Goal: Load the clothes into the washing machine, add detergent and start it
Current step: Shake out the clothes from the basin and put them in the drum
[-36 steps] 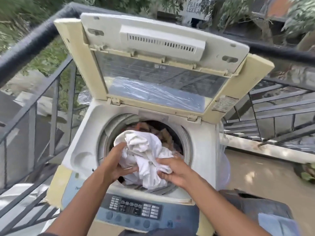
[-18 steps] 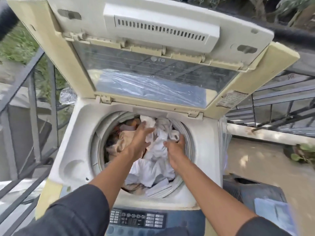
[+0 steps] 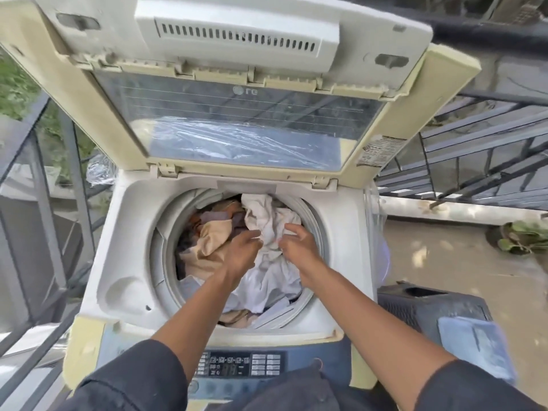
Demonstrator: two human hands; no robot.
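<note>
While both hands reach down into the drum (image 3: 166, 262), the fingers (image 3: 292, 228) of the right hand (image 3: 296, 244) are loosely spread and curl onto the white garment (image 3: 267, 221), their tips pressed into its crumpled folds; whether they truly pinch the cloth cannot be told. Just beside it, the left hand (image 3: 241, 252) lies with its fingers held together and pointing at the same white cloth, their tips touching its edge, the palm over the beige clothes (image 3: 212, 235). White fabric spreads under and between both hands and runs toward the near rim of the drum, while beige and darker pieces fill the left half. Around them sits the washing machine (image 3: 124, 247), its lid (image 3: 237, 99) tipped up and back, a sheet of clear plastic showing through its window. Nearest the person, the control panel (image 3: 240, 364) lies between the dark sleeves. To the right stands a dark basket (image 3: 430, 304); metal railings (image 3: 44, 179) flank the machine.
</note>
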